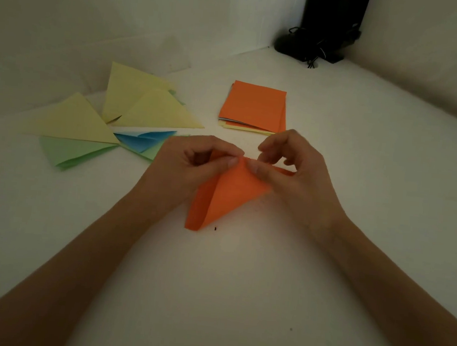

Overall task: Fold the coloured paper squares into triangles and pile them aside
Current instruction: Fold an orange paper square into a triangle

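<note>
An orange paper square [228,195] lies bent over on itself in the middle of the white table, its loose fold curving down to a point near me. My left hand [192,163] and my right hand [291,173] both pinch its top corner, where two corners meet. Behind them sits a stack of flat squares [254,105] with an orange sheet on top and yellow ones showing underneath. To the left lie folded triangles: yellow ones [150,101], a blue one [144,138] and green ones [70,152], spread loosely and overlapping.
The white table [210,296] ends at a front edge close to me. White walls close in the back and right. A black stand with cables [321,42] occupies the far corner.
</note>
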Available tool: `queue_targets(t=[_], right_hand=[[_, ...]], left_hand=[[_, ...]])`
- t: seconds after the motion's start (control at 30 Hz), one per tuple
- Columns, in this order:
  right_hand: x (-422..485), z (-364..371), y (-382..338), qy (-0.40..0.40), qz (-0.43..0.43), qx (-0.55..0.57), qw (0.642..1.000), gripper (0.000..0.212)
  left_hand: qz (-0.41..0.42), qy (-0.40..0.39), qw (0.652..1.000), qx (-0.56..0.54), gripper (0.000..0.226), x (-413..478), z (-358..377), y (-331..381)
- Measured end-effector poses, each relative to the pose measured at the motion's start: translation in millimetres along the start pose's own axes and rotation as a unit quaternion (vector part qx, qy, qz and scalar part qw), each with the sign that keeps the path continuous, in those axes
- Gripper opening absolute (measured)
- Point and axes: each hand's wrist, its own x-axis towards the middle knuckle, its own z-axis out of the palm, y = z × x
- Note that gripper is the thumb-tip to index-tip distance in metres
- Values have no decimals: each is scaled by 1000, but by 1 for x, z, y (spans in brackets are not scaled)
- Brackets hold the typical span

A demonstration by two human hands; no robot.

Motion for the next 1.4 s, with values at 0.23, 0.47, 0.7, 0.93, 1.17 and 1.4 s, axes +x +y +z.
queue_targets(t=[0.23, 0.47, 0.7, 0.93, 1.17, 1.4], right_hand=[[8, -9, -4, -8, 170, 191, 967, 24], [8, -12, -5, -79, 243, 325, 910, 39], [9, -10, -1, -11, 180, 237, 955, 11], [8, -8, -2, 25, 145, 172, 974, 9], [8, -8, -1, 41, 138, 165, 976, 10], [9, -9, -2, 56, 136, 168, 975, 9]], left_hand=[[-23, 78, 996, -24, 25, 1, -4, 3], [-26, 81, 996, -14, 24, 1, -4, 1], [-28, 85, 996, -4, 24, 1, -1, 1], [-24, 69, 997, 8, 25, 1, -2, 1], [-24, 57, 998, 6, 25, 1, -3, 0], [-33, 66, 997, 10, 27, 3, -6, -2]])
